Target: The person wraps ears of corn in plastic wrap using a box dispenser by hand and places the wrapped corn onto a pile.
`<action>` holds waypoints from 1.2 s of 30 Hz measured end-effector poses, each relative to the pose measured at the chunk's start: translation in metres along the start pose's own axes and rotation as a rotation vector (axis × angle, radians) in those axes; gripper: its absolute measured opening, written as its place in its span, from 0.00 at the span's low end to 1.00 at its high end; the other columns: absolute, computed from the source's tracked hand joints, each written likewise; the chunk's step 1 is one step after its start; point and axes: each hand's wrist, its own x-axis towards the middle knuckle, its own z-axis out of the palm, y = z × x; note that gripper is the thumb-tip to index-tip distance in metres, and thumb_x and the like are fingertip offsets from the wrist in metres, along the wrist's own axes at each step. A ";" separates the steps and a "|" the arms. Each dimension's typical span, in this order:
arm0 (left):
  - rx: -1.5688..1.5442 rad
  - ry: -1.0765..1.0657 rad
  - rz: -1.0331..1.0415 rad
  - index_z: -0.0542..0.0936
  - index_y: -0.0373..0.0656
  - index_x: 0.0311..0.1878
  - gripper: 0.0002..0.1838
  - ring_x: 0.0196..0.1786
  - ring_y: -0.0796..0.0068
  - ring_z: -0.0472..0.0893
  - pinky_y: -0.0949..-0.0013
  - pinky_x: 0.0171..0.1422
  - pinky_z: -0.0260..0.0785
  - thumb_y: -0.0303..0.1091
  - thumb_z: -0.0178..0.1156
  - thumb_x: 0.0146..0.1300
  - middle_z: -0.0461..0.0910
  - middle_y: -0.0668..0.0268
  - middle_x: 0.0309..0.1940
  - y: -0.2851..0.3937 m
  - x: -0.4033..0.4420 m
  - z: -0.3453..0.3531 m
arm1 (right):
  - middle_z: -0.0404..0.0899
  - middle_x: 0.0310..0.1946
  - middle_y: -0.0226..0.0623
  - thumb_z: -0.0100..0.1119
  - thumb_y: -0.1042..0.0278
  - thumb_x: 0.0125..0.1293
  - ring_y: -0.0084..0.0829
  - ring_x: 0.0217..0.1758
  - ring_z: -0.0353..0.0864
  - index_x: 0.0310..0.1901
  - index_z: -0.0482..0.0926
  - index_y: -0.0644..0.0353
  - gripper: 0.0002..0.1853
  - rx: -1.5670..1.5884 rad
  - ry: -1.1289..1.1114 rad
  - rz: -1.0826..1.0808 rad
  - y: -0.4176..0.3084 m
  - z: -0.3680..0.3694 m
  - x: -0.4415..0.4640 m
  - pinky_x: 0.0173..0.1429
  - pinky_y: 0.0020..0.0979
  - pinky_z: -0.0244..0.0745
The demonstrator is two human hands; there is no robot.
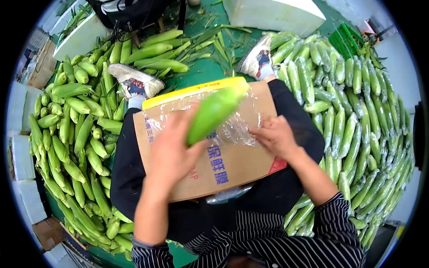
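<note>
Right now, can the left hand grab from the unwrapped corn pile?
Probably not: the left hand holds an ear of corn, though the unwrapped corn pile lies close beside the left leg.

Bright light glints on plastic film (239, 127); edges bend, held corn (213, 114) blurs.

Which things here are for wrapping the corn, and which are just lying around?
Seem part of the job:
- corn ear in the left hand
- clear film pinched by the right hand
- cardboard on the lap
- bare corn pile
- wrapped corn pile

Probably just lying about:
- black bag
- green basket
- loose leaves
</note>
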 end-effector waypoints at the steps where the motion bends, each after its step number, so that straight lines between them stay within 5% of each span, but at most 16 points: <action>1: 0.044 -0.084 0.002 0.73 0.55 0.77 0.41 0.62 0.50 0.79 0.53 0.64 0.76 0.36 0.75 0.57 0.79 0.58 0.58 0.010 0.010 0.021 | 0.83 0.32 0.26 0.74 0.66 0.61 0.35 0.43 0.83 0.44 0.89 0.50 0.10 0.039 0.135 0.031 -0.006 0.006 -0.003 0.51 0.40 0.72; 2: 0.190 -0.096 0.152 0.73 0.55 0.76 0.44 0.61 0.51 0.79 0.53 0.65 0.75 0.35 0.76 0.53 0.79 0.57 0.57 -0.003 0.017 0.043 | 0.85 0.34 0.29 0.73 0.67 0.64 0.36 0.43 0.85 0.45 0.89 0.52 0.08 0.117 0.195 0.086 0.001 0.011 -0.013 0.50 0.39 0.73; 5: 0.233 -0.135 0.158 0.74 0.57 0.76 0.45 0.59 0.53 0.79 0.54 0.66 0.74 0.35 0.76 0.49 0.78 0.59 0.57 -0.005 0.018 0.043 | 0.89 0.40 0.38 0.68 0.70 0.71 0.40 0.43 0.89 0.48 0.89 0.58 0.07 0.605 0.401 0.503 0.001 0.005 -0.039 0.47 0.37 0.80; 9: 0.285 -0.282 0.178 0.75 0.58 0.75 0.45 0.60 0.53 0.78 0.54 0.67 0.72 0.37 0.75 0.48 0.78 0.59 0.55 -0.015 0.040 0.026 | 0.89 0.45 0.45 0.70 0.62 0.71 0.44 0.47 0.89 0.55 0.84 0.64 0.17 0.416 0.341 0.148 -0.019 -0.035 0.014 0.52 0.39 0.82; 13: 0.262 -0.252 0.337 0.78 0.49 0.71 0.44 0.59 0.53 0.79 0.53 0.65 0.71 0.48 0.81 0.47 0.77 0.57 0.52 -0.034 0.069 0.030 | 0.84 0.50 0.46 0.80 0.50 0.56 0.47 0.54 0.83 0.64 0.78 0.60 0.38 0.047 0.097 -0.128 -0.030 -0.011 0.093 0.56 0.43 0.79; 14: 0.358 -0.194 0.362 0.79 0.46 0.69 0.46 0.57 0.52 0.78 0.54 0.63 0.71 0.57 0.81 0.47 0.76 0.55 0.51 -0.034 0.065 0.029 | 0.82 0.51 0.46 0.82 0.47 0.51 0.48 0.55 0.82 0.66 0.77 0.58 0.42 -0.037 0.059 -0.124 -0.031 -0.004 0.105 0.57 0.44 0.78; 17: 0.311 0.297 0.190 0.81 0.48 0.66 0.44 0.53 0.52 0.78 0.53 0.61 0.70 0.61 0.80 0.47 0.76 0.56 0.48 -0.061 -0.006 0.019 | 0.79 0.46 0.42 0.86 0.49 0.42 0.47 0.51 0.79 0.66 0.78 0.53 0.46 -0.038 0.064 -0.257 -0.010 0.013 0.124 0.53 0.46 0.76; 19: 0.213 0.309 0.159 0.83 0.52 0.60 0.39 0.47 0.55 0.78 0.55 0.55 0.68 0.62 0.79 0.47 0.77 0.59 0.43 -0.078 -0.051 0.024 | 0.78 0.44 0.42 0.86 0.51 0.42 0.47 0.50 0.79 0.66 0.78 0.51 0.46 0.018 0.035 -0.261 0.000 0.019 0.118 0.52 0.47 0.75; 20: 0.303 0.266 0.063 0.86 0.56 0.54 0.26 0.43 0.60 0.79 0.57 0.52 0.67 0.53 0.77 0.53 0.78 0.66 0.35 -0.071 -0.062 0.022 | 0.78 0.43 0.42 0.86 0.51 0.42 0.46 0.49 0.79 0.66 0.78 0.51 0.46 0.028 0.080 -0.288 0.004 0.025 0.112 0.51 0.47 0.75; 24: 0.436 0.475 -0.008 0.88 0.53 0.43 0.06 0.36 0.66 0.79 0.61 0.44 0.67 0.32 0.70 0.63 0.79 0.72 0.28 -0.100 -0.068 0.026 | 0.77 0.37 0.41 0.86 0.52 0.45 0.45 0.42 0.79 0.67 0.79 0.52 0.44 -0.013 0.127 -0.337 0.001 0.022 0.115 0.46 0.45 0.76; 25: 0.335 0.541 -0.062 0.88 0.48 0.43 0.06 0.36 0.61 0.83 0.60 0.41 0.72 0.29 0.69 0.64 0.85 0.67 0.33 -0.104 -0.078 0.031 | 0.77 0.36 0.41 0.85 0.52 0.46 0.45 0.41 0.80 0.67 0.79 0.52 0.44 -0.043 0.092 -0.329 -0.005 0.014 0.112 0.44 0.44 0.77; 29: -0.294 0.786 -0.223 0.86 0.36 0.49 0.09 0.52 0.55 0.90 0.65 0.59 0.81 0.18 0.59 0.72 0.90 0.52 0.49 -0.075 -0.109 0.049 | 0.80 0.37 0.42 0.79 0.43 0.54 0.46 0.38 0.83 0.66 0.78 0.54 0.41 0.005 -0.162 -0.378 -0.027 -0.006 0.083 0.41 0.45 0.79; 31: -0.397 0.743 -0.196 0.87 0.39 0.52 0.10 0.57 0.55 0.88 0.56 0.65 0.79 0.21 0.59 0.73 0.89 0.54 0.54 -0.057 -0.127 0.075 | 0.82 0.37 0.43 0.77 0.37 0.56 0.49 0.39 0.85 0.66 0.80 0.53 0.41 0.107 -0.273 -0.334 -0.054 -0.007 0.054 0.44 0.46 0.82; 33: -0.037 0.431 0.084 0.86 0.46 0.59 0.14 0.65 0.58 0.83 0.46 0.76 0.68 0.34 0.61 0.74 0.86 0.60 0.61 -0.036 -0.128 0.087 | 0.83 0.36 0.42 0.77 0.35 0.56 0.48 0.42 0.85 0.66 0.81 0.54 0.41 0.234 -0.239 -0.348 -0.066 0.012 0.029 0.46 0.46 0.81; 36: 0.133 0.205 0.014 0.82 0.52 0.68 0.28 0.73 0.62 0.76 0.41 0.84 0.51 0.56 0.62 0.71 0.83 0.68 0.65 -0.010 -0.099 0.074 | 0.85 0.44 0.45 0.75 0.34 0.58 0.49 0.50 0.85 0.66 0.81 0.54 0.41 -0.031 -0.353 -0.270 -0.083 -0.023 0.052 0.54 0.47 0.81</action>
